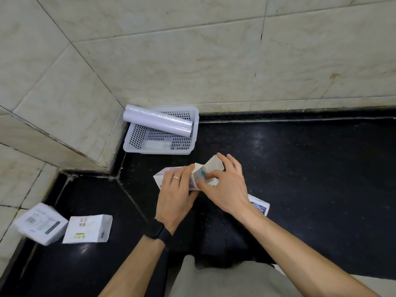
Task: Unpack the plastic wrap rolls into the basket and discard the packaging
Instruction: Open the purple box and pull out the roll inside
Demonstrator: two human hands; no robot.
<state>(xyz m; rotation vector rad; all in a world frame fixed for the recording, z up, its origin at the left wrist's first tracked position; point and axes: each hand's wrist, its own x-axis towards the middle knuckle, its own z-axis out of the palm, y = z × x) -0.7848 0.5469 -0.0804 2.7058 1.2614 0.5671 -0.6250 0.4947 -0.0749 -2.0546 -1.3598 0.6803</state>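
step: opening box point(194, 177) end flap | box lay just before the basket point(159, 146), two rolls point(157, 121) already in it | left hand point(176, 189) pressed flat on box, fingers together | right hand point(225, 183) fingers spread, thumb and forefinger pinching flap | advice: pin box, peel flap fully open

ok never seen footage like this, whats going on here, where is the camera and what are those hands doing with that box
There is no machine here. A person wears a wide-angle camera on the head, so you look down along both arms.

The left hand, with a ring and a dark wristband, steadies a white carton on the black counter. The right hand works at its opened end flap.

In the corner sits a white perforated basket with two plastic wrap rolls resting across it. Two more white boxes lie at the lower left. Another printed box peeks out behind the right wrist.
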